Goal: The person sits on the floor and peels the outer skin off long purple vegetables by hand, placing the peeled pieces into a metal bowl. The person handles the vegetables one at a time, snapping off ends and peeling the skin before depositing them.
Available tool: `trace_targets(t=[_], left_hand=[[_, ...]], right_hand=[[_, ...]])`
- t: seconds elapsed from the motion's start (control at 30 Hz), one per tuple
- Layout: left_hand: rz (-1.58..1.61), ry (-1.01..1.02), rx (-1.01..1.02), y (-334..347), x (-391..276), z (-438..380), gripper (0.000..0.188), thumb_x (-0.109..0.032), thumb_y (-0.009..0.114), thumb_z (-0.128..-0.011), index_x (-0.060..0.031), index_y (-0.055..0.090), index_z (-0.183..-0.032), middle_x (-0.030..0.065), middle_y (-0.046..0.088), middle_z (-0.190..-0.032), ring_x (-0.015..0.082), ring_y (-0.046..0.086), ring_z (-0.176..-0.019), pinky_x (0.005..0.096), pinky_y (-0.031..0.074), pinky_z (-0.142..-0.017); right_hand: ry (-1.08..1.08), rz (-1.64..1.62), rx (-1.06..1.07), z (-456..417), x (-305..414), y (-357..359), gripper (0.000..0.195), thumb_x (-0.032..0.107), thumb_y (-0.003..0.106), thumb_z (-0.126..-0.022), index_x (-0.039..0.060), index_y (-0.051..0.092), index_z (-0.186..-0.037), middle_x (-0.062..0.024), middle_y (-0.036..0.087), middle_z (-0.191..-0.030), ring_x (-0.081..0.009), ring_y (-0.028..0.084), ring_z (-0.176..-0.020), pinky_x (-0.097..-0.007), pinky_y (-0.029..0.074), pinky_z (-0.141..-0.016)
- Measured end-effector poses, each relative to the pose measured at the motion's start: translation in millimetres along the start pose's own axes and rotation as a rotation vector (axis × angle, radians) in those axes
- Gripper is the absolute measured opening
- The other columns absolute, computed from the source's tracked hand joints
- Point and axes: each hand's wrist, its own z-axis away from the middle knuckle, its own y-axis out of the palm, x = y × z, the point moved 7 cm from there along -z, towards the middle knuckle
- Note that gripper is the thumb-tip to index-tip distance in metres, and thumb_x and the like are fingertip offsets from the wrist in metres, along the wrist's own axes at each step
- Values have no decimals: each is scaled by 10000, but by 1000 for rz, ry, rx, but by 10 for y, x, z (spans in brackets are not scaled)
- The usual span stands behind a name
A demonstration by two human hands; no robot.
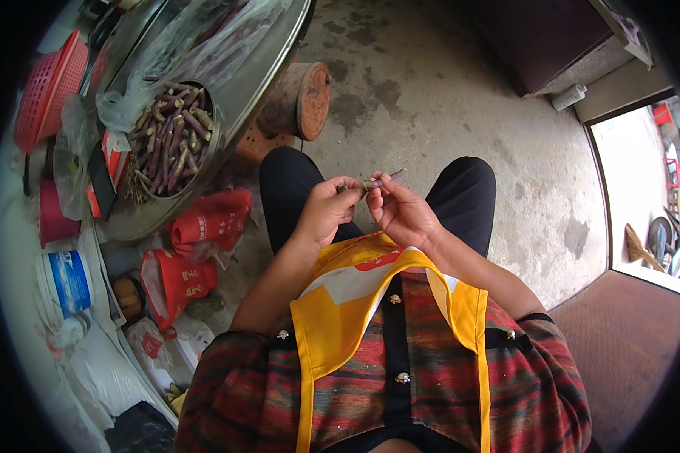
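Between my knees, both hands meet on a short purple vegetable stem (378, 183) with a greenish part near its middle. My left hand (331, 208) pinches its left end between thumb and fingers. The fingertips of my right hand (402, 210) grip it further right, and its tip sticks out past them. To my left, a round metal bowl (215, 122) on the table is heaped with cut purple stems (173, 141). A yellow apron (334, 328) covers part of my lap and chest.
The metal-edged table (255, 105) carries clear plastic bags (198, 51) and a red basket (51, 93). A rusty metal canister (311, 102) stands beyond its edge. Red bags (215, 221) lie below, near a white-and-blue bucket (71, 283). A white bottle (568, 97) lies by the doorway.
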Motion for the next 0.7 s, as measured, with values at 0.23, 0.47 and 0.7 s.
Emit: trace_targets(t=[0.23,0.47,0.7], left_hand=[[-586,493,-40,260,-342,192,92,-87,672,-836,-29,607,-869,-56,533,-722,-14,401,-576,155,319,-488],[-1228,851,19,639,-367,294,125,-41,672,-763,-45,619,-877,114,607,-773,268,610,-654,325,487,-570],[-1359,813,0,618,-318,296,166,-82,677,-764,-70,635,-924,100,621,-793,286,617,-680,351,493,-584]], right_hand=[[-147,35,-122,-50,78,-92,176,174,582,-926,37,580,-1035,-62,604,-909,-153,599,-893,-276,531,-811],[-77,99,-107,-52,25,-159,201,238,557,-943,81,577,-1066,-66,616,-944,-182,595,-916,-349,500,-840],[-81,124,-202,-80,27,-311,199,266,534,-954,99,584,-1050,-42,607,-902,-153,579,-821,-319,497,-747]])
